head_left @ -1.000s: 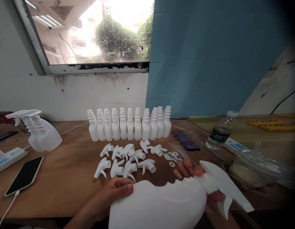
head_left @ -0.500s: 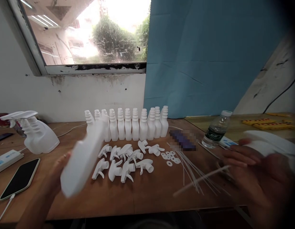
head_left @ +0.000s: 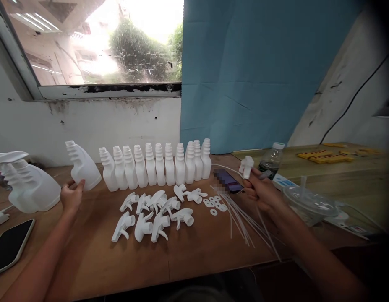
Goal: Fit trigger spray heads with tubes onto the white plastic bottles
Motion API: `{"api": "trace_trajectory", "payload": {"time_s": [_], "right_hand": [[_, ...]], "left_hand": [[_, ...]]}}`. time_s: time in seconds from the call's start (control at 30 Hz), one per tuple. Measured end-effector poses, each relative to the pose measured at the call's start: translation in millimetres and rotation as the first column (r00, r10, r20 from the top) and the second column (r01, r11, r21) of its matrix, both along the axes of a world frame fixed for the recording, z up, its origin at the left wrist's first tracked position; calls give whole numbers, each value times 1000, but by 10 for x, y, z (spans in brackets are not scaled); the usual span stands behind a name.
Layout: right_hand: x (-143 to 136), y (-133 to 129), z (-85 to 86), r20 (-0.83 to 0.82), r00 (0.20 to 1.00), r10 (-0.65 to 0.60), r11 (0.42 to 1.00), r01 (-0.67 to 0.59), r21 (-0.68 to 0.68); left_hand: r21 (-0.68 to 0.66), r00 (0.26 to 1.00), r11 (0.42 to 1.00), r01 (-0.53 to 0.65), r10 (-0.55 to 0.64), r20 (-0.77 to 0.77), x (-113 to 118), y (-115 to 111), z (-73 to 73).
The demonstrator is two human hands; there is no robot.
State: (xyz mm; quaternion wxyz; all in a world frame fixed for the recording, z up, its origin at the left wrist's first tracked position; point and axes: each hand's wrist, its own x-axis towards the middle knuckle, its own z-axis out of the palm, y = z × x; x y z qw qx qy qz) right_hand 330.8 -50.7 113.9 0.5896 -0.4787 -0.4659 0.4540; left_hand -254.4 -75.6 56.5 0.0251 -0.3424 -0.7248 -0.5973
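Note:
On the left, my left hand [head_left: 72,196] grips the lower part of a white bottle [head_left: 84,170] without a top, which stands near the row. My right hand [head_left: 260,186] is closed around a white spray head [head_left: 246,166], with a thin clear tube hanging below the hand. A row of several open-necked white bottles [head_left: 159,170] stands along the back. In front of them lie several white spray heads [head_left: 161,224]. Small white rings [head_left: 213,212] and a bundle of thin clear tubes [head_left: 241,222] lie to their right.
Fitted spray bottles [head_left: 33,188] stand at the far left, near a phone [head_left: 13,245]. A dark purple object [head_left: 230,181] lies behind the rings. At the right are a water bottle [head_left: 271,159], a clear lidded cup [head_left: 310,201], a power strip [head_left: 284,181] and yellow pieces [head_left: 329,156].
The bottle in my left hand has moved left and back and now stands upright. My right hand has moved left and inward with the spray head and tube. The view has shifted right.

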Motion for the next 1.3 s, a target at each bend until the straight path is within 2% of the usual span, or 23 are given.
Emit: {"api": "trace_trajectory", "payload": {"time_s": [0.17,0.33,0.47,0.57,0.67,0.73,0.8,0.83,0.87,0.9,0.97,1.0,1.07,1.13,1.23,1.3], "right_hand": [[-63,308,-129,113,993,-26,999,22,38],[-131,586,-266,243,968,-62,995,40,94],[-134,630,-286,354,922,-159,973,85,216],[-142,486,-265,412,882,-227,945,98,312],[-247,192,-260,465,851,-245,931,73,358],[-400,-58,-263,542,810,-225,927,8,374],[-613,-319,-259,599,784,-164,908,-117,402],[-735,-445,-256,615,780,-114,889,-197,414],[-862,-563,-255,631,774,-53,863,-283,419],[-986,-670,-260,648,761,6,837,-359,414],[-1204,-838,-297,655,751,86,795,-448,410],[-1286,-898,-331,652,748,129,775,-486,404],[-1383,-969,-417,644,737,203,733,-551,399],[-1391,-998,-506,624,737,258,716,-580,389],[-1309,-1024,-584,480,819,315,760,-521,389],[-1251,-1054,-584,353,869,347,796,-472,379]], "left_hand": [[-133,994,991,36,-21,111,82,15,-168],[-142,988,986,84,-65,137,196,57,-191],[-121,980,985,121,-99,173,273,86,-170],[-40,967,983,177,-166,196,331,55,-75],[122,971,981,152,-171,167,481,-53,111],[223,973,962,160,-192,128,728,-197,240],[266,948,926,268,-302,95,1127,-403,308],[257,905,886,386,-418,82,1370,-522,308],[249,789,781,572,-607,92,1624,-644,284],[240,664,664,708,-742,95,1872,-762,240],[135,406,431,892,-897,175,2290,-963,116],[117,352,385,916,-908,228,2440,-1034,50],[114,271,329,937,-894,355,2609,-1112,-65],[203,193,322,925,-855,481,2640,-1119,-133],[430,21,348,833,-796,605,2578,-1075,-136],[533,-98,377,757,-741,664,2538,-1050,-99]]}}
